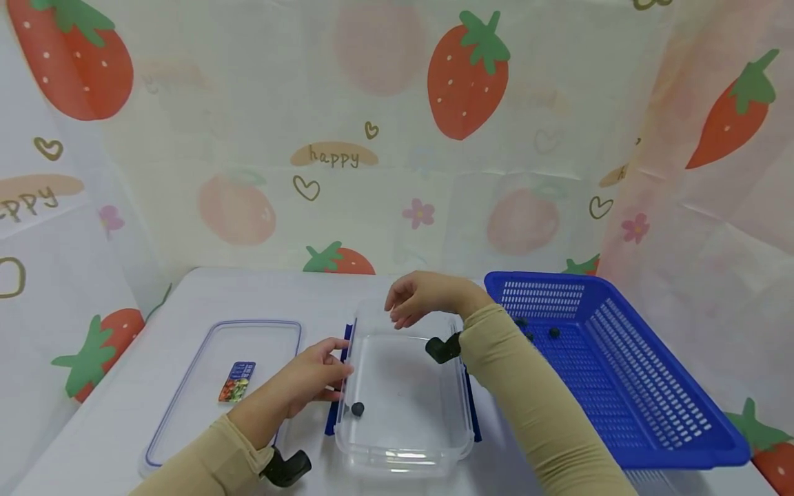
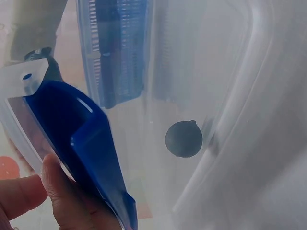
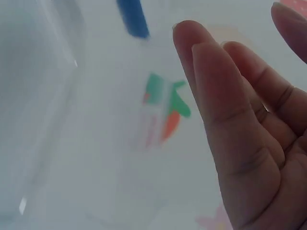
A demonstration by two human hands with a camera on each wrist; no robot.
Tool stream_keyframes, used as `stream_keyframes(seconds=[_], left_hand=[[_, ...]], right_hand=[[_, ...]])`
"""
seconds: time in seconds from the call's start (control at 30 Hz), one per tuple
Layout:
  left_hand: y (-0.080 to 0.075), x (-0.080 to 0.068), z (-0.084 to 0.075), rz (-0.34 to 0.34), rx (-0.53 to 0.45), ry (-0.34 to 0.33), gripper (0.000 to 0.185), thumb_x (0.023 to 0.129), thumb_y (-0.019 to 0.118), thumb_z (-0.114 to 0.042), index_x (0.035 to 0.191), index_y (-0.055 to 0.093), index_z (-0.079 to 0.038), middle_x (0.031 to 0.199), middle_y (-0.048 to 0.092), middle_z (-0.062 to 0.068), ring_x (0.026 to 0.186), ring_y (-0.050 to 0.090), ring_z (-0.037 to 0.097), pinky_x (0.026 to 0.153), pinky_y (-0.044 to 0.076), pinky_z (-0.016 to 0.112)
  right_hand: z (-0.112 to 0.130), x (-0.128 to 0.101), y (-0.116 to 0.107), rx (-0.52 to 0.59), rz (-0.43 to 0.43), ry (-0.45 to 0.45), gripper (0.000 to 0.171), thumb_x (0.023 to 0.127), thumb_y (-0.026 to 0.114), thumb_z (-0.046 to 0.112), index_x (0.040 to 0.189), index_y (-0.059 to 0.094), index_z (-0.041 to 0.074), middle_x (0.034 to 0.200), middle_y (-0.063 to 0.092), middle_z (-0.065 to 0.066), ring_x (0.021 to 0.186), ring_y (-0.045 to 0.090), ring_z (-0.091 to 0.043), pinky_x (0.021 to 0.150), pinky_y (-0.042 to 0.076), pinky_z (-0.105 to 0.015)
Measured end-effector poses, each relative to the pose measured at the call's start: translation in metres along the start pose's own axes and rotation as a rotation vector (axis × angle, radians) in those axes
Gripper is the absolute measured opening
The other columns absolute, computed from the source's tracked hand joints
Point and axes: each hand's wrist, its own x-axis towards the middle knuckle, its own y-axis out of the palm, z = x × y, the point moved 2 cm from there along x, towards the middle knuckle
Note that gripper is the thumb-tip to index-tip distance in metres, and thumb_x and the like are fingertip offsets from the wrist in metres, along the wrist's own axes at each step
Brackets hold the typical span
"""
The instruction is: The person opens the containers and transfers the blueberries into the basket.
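Observation:
A clear plastic box [image 1: 403, 386] with blue side latches stands in front of me. One blueberry [image 1: 358, 409] lies inside at its near left corner; the left wrist view shows the same dark round berry [image 2: 184, 139] through the plastic. My left hand [image 1: 316, 372] grips the box's left rim by the blue latch [image 2: 86, 139], thumb and fingers about the edge. Above the far part of the box hovers my right hand [image 1: 424, 297], its fingers loosely bent. Nothing shows between those fingers [image 3: 223, 96] in the right wrist view.
To the right stands a blue perforated basket [image 1: 657, 372] with several blueberries [image 1: 554, 332] near its far left end. A clear lid [image 1: 186, 406] with a blue seal lies at left, bearing a printed label [image 1: 238, 381]. A strawberry-patterned sheet [image 1: 384, 172] hangs behind the table.

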Motion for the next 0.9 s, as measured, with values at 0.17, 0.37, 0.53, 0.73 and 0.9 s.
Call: stream_keyframes(seconds=[0.17,0.37,0.53,0.73,0.9], left_hand=[[0.0,0.0,0.0,-0.002,0.001,-0.002,0.052,0.088,0.06,-0.016,0.135,0.039,-0.013,0.096,0.055,0.018,0.082,0.059,0.026,0.069,0.055,0.032],[0.0,0.001,0.001,-0.005,-0.003,-0.005,0.049,0.089,0.058,-0.013,0.134,0.04,-0.014,0.092,0.053,0.016,0.08,0.057,0.024,0.068,0.055,0.032],[0.001,0.002,0.0,-0.007,-0.001,-0.006,0.049,0.089,0.059,-0.013,0.134,0.04,-0.014,0.089,0.052,0.014,0.078,0.056,0.023,0.068,0.055,0.032],[0.001,0.001,0.0,-0.007,0.0,0.006,0.048,0.088,0.059,-0.012,0.133,0.041,-0.013,0.089,0.052,0.015,0.079,0.056,0.023,0.068,0.055,0.032],[0.0,-0.002,-0.001,0.011,-0.012,0.02,0.05,0.088,0.059,-0.012,0.135,0.04,-0.012,0.091,0.053,0.015,0.081,0.056,0.024,0.069,0.055,0.033]], right_hand=[[0.003,0.02,0.033,0.021,0.079,0.014,0.015,0.084,0.065,0.007,0.096,0.063,0.0,0.094,0.064,-0.018,0.083,0.066,-0.025,0.073,0.055,-0.032],[0.003,0.032,0.058,0.034,0.133,0.032,0.014,0.083,0.062,0.003,0.093,0.062,-0.007,0.087,0.065,-0.016,0.079,0.066,-0.024,0.071,0.055,-0.033],[-0.005,0.033,0.067,0.047,0.162,0.069,0.009,0.082,0.064,0.002,0.089,0.063,-0.004,0.084,0.065,-0.013,0.079,0.066,-0.024,0.071,0.055,-0.033],[-0.022,0.039,0.076,0.136,0.255,0.098,0.022,0.08,0.064,-0.002,0.101,0.061,-0.006,0.08,0.062,-0.01,0.079,0.066,-0.024,0.074,0.055,-0.035],[-0.034,0.045,0.086,0.117,0.331,0.165,0.02,0.079,0.063,-0.003,0.099,0.063,0.0,0.081,0.063,-0.01,0.072,0.064,-0.02,0.072,0.055,-0.033]])
